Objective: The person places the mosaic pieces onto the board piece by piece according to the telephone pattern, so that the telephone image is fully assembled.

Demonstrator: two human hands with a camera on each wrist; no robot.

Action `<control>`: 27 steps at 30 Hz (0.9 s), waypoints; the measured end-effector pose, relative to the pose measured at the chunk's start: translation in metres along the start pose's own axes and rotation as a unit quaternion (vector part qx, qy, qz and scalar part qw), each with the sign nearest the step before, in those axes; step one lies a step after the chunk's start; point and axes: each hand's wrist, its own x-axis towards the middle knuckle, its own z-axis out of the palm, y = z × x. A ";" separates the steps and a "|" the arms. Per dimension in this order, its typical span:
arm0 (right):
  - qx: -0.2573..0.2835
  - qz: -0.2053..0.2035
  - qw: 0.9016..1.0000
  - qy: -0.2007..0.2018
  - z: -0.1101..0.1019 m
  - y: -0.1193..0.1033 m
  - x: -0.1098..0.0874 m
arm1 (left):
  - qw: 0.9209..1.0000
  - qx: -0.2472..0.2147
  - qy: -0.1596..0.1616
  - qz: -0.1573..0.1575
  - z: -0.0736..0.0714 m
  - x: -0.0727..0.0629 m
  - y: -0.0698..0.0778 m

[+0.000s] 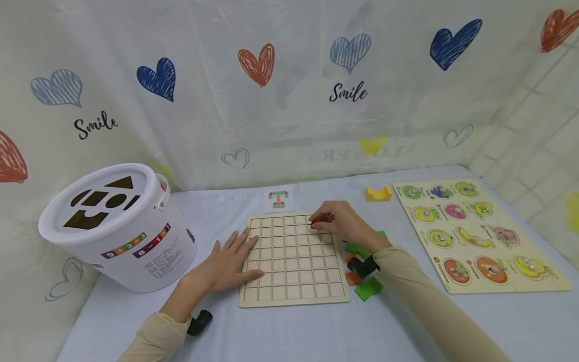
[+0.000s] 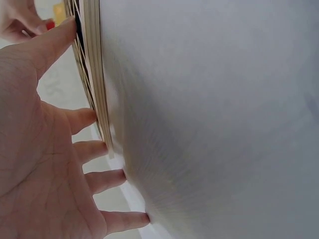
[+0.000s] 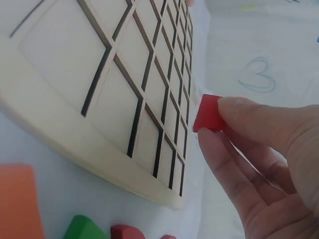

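Note:
A wooden board (image 1: 294, 303) divided into square cells lies flat on the table. Along its left edge my left hand (image 1: 224, 266) rests with fingers spread; in the left wrist view the thumb (image 2: 62, 35) reaches onto the board, and some fingertips touch the cloth. Over the board's far right corner my right hand (image 1: 346, 221) pinches a small red block (image 3: 208, 113) between thumb and fingers. In the right wrist view one flat face of the block shows, close above the grid. The cells in view hold no pieces.
Green blocks (image 1: 368, 288) and orange blocks (image 1: 352, 279) lie beside the board's right edge. A pattern card (image 1: 278, 199) lies behind it. The white bucket (image 1: 149, 261) stands left; a yellow block (image 1: 378, 193) and fruit puzzle board (image 1: 506, 290) are at right.

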 end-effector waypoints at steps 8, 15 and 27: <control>0.012 0.008 1.000 -0.027 0.004 0.008 0.005 | 1.000 0.001 0.001 0.001 -0.001 0.000 0.000; 0.026 0.015 0.999 -0.026 0.010 0.012 0.006 | 1.000 0.002 0.002 0.003 0.000 0.001 0.000; -0.002 0.008 0.999 -0.034 0.011 0.012 0.008 | 1.000 0.004 0.003 0.005 0.000 0.000 0.001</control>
